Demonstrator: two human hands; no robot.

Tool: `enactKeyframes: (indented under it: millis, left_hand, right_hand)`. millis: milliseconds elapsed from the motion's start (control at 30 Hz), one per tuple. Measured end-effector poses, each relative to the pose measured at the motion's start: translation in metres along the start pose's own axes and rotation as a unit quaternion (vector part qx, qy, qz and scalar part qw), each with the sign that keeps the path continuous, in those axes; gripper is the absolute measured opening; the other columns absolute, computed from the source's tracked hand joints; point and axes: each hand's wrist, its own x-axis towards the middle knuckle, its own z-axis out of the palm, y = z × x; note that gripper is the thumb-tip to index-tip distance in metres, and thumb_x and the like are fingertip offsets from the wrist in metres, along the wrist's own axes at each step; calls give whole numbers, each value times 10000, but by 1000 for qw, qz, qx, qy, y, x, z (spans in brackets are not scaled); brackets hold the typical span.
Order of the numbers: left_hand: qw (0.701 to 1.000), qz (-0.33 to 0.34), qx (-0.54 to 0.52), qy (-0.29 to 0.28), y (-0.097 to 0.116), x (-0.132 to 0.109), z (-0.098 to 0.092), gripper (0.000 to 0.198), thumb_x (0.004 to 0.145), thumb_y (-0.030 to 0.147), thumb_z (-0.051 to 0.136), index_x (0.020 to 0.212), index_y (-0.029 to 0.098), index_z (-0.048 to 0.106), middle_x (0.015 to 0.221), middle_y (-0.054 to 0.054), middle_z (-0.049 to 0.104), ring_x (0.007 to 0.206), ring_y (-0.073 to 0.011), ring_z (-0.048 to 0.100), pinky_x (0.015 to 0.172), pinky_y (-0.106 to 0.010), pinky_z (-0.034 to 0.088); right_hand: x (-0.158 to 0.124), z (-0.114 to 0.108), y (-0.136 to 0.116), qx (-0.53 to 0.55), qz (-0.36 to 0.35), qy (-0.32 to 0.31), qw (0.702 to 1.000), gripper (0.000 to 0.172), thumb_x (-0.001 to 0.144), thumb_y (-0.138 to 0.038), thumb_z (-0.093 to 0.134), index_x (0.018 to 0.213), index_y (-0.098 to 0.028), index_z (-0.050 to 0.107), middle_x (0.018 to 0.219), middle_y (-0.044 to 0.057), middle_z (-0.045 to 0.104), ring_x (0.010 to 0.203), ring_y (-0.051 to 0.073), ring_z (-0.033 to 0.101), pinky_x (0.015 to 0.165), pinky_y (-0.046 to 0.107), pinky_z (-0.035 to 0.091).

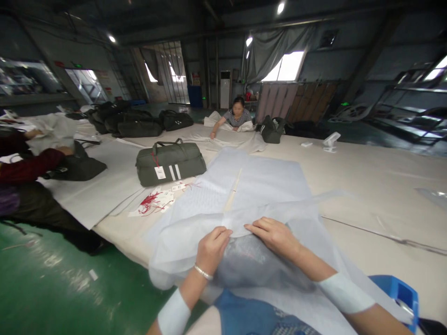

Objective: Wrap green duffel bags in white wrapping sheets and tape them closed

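Observation:
A thin translucent white wrapping sheet (pixel 199 228) is folded over a dark bulky item (pixel 251 256) at the table's near edge. That item shows only as a grey shape through the sheet, so its kind is hidden. My left hand (pixel 213 249) pinches the folded edge of the sheet between thumb and fingertips. Just to the right, my right hand (pixel 275 237) grips the same edge, its fingers together and pointing left. Beyond both hands, more of the sheet lies flat, with a narrow pale strip (pixel 233 190) running away from me.
A dark green duffel bag (pixel 171 163) with a tag stands beyond my left hand, near red strings (pixel 149 204) and tags. A co-worker (pixel 237 116) leans over the far side; another's red sleeve (pixel 31 165) is at left. A blue bin (pixel 394 288) sits at lower right.

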Motion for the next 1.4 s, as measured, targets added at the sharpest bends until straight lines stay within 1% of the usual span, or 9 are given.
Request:
enactKeyframes:
  millis: [100,333,433,567,767,1033,1200,1300,1400]
  left_hand:
    - [1000,13,2,17,-3,-3,4,210,947,164,488,1067,209,655,968,-29,671,872,-133,667,794,-237,570]
    - [999,37,17,29,-9,-3,7,224,953,183,474,1083,216,654,970,-36,677,882,-140,669,811,-250,574]
    - [998,43,26,33,-10,-3,8,218,948,189,488,1083,219,656,965,-38,683,876,-145,671,799,-249,573]
    - [997,55,30,40,-14,-10,8,221,936,176,512,1092,223,661,973,-37,687,878,-153,672,785,-247,564]
    - [994,86,42,51,-20,-26,7,241,911,157,563,1118,230,664,999,-37,687,876,-158,674,809,-259,549]
    - [996,77,47,23,-19,-22,6,247,919,192,568,1145,237,655,1003,-36,678,901,-171,658,839,-286,521]
    - [994,97,47,14,-21,-19,6,211,927,213,565,1115,219,660,1005,-35,676,909,-162,648,853,-273,498]
    - [992,113,59,24,-20,-17,5,199,921,227,583,1100,204,667,991,-32,681,888,-151,648,854,-259,486]
    - [990,124,62,31,-18,-15,4,198,917,229,594,1096,193,671,965,-28,688,862,-143,651,844,-251,477]
  right_hand:
    - [-10,-5,17,-17,23,6,1000,417,969,-134,390,1331,-266,547,1046,63,674,931,213,577,842,363,486]
    - [-53,-32,109,-96,189,17,977,476,779,0,471,1144,-213,690,1094,92,691,994,256,583,931,433,443]
    - [-78,-42,129,-129,238,19,962,464,749,8,483,1091,-202,717,1041,84,715,959,259,608,906,424,455]
    - [-117,-42,111,-160,244,66,954,394,850,-50,472,1126,-212,701,1071,68,717,961,252,619,858,403,476]
    - [-163,-17,61,-100,275,140,946,343,948,-135,432,1174,-243,667,1065,54,712,955,218,627,879,385,513]
    - [-172,-10,64,0,310,177,934,312,958,-205,447,1151,-264,686,1079,60,702,989,214,639,887,397,561]
    - [-186,-5,53,41,312,208,926,410,933,-111,406,1244,-253,632,1183,58,673,1100,201,608,965,423,535]
    - [-199,0,41,70,327,211,919,493,901,-66,374,1298,-258,592,1267,49,637,1183,192,576,1027,436,495]
    - [-226,3,31,101,382,208,895,414,925,-130,395,1238,-252,637,1239,43,658,1164,190,599,1038,412,484]
